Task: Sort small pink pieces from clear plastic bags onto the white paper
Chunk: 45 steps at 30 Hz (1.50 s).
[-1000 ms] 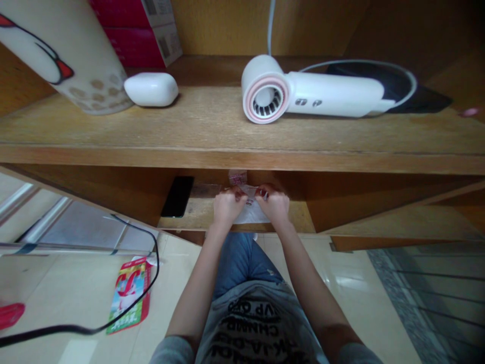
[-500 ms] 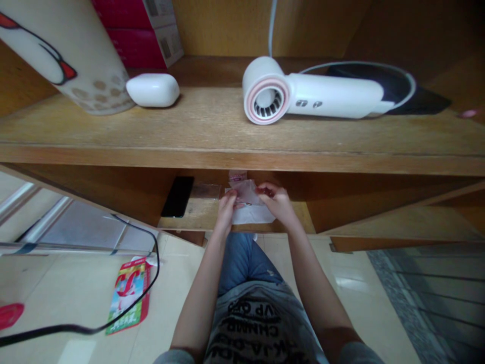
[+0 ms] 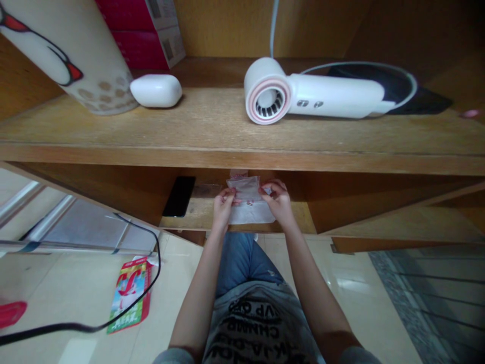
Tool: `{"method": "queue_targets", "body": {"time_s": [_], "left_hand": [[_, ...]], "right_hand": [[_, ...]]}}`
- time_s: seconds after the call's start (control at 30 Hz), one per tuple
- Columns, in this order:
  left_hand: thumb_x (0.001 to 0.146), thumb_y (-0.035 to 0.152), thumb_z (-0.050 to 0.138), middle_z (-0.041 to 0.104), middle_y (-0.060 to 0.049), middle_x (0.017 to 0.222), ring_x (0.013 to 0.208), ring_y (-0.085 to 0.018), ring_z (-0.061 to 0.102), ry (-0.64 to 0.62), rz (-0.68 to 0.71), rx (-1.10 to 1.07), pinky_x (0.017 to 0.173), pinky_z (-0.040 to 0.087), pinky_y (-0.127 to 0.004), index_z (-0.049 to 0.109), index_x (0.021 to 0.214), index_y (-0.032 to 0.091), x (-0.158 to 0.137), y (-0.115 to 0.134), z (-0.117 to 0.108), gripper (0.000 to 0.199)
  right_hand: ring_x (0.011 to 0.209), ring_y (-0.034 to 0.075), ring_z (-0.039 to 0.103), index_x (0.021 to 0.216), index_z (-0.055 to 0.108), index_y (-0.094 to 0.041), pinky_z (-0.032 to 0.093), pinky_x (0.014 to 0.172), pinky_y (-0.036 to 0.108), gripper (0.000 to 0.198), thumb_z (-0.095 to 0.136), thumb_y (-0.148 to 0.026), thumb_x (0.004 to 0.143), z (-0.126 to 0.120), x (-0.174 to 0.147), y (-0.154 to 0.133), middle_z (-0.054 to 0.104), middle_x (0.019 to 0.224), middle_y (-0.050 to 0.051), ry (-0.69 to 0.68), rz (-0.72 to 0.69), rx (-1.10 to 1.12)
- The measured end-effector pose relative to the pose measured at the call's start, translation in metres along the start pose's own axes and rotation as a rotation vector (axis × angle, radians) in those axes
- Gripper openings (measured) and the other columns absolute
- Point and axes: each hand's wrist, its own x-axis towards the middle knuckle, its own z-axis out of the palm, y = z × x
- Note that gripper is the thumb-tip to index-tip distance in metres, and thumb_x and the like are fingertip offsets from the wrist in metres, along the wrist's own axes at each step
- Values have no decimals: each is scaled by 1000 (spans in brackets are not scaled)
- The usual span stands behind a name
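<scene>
In the lower compartment, a small clear plastic bag [image 3: 247, 189] is stretched between my two hands. My left hand [image 3: 225, 202] pinches its left edge, thumb against fingers. On the other side my right hand [image 3: 276, 196] grips the right edge with curled fingers. Under the bag lies a white sheet [image 3: 251, 214], with a small dark-red loop-like mark or item near its upper part, too small to name. Behind the bag, a small pinkish printed packet [image 3: 238, 173] shows in part. What the bag contains, if anything, cannot be made out.
Left of my hands lie a black phone [image 3: 179, 196] and a flat clear packet [image 3: 206, 190]. The shelf above [image 3: 212, 126] holds a white hair dryer [image 3: 333, 93], a white earbud case [image 3: 156, 91] and a large cup [image 3: 87, 55]. A black cable [image 3: 158, 253] hangs at left.
My hands have drawn slightly apart, and the plastic bag is now spread flatter and straighter between them. My left hand has shifted a little to the left.
</scene>
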Motion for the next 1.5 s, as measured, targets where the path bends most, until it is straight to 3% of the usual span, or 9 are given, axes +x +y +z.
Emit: {"method": "queue_targets", "body": {"time_s": [0.27, 0.47, 0.63, 0.77, 0.93, 1.23, 1.5], "left_hand": [[60, 40, 71, 64, -1, 71, 49, -8, 56, 4, 1, 31, 49, 45, -19, 61, 82, 12, 0, 8, 2, 37], [60, 39, 73, 66, -3, 73, 49, -8, 56, -12, 40, 84, 48, 46, -20, 62, 82, 13, 1, 13, 3, 35], [70, 51, 62, 64, -4, 68, 52, -13, 59, -40, 106, 111, 50, 48, -24, 63, 82, 13, -2, 16, 3, 40], [79, 56, 46, 65, -5, 79, 58, -15, 62, -112, 135, 109, 56, 51, -27, 60, 96, 18, -4, 20, 1, 44], [79, 53, 49, 64, -5, 86, 66, -15, 63, -103, 231, 217, 61, 50, -26, 56, 93, 20, -9, 27, 2, 36], [85, 44, 43, 64, -7, 99, 88, -17, 60, -159, 378, 455, 79, 45, -27, 59, 101, 20, -18, 34, 1, 34], [84, 38, 48, 64, -7, 106, 92, -18, 61, -169, 535, 758, 81, 43, -26, 51, 119, 22, -25, 48, 2, 39]], "right_hand": [[82, 17, 56, 73, 63, -22, 42, 72, 27, 8, 60, -30, 71, 2, -3, 7, 62, 85, 1, -26, 179, 337], [74, 17, 59, 78, 69, -23, 45, 68, 29, 16, 65, -34, 67, 10, -2, 0, 68, 82, 2, -160, 326, 464], [71, 16, 60, 75, 70, -22, 45, 64, 27, 21, 62, -41, 70, 24, -2, 2, 69, 81, 2, -64, 533, 672], [60, 12, 57, 82, 69, -22, 44, 53, 24, 29, 60, -47, 71, 36, -5, 9, 68, 85, 3, -47, 684, 903], [44, 6, 49, 84, 66, -23, 40, 44, 20, 25, 57, -44, 74, 46, -8, 17, 66, 75, -2, -37, 854, 1092], [43, 6, 49, 82, 61, -26, 38, 37, 18, 18, 57, -42, 74, 50, -5, 14, 63, 68, -4, -36, 864, 1154], [41, 8, 46, 79, 60, -24, 33, 34, 19, 14, 57, -37, 74, 52, -5, 18, 62, 62, -4, 8, 940, 1209]]}}
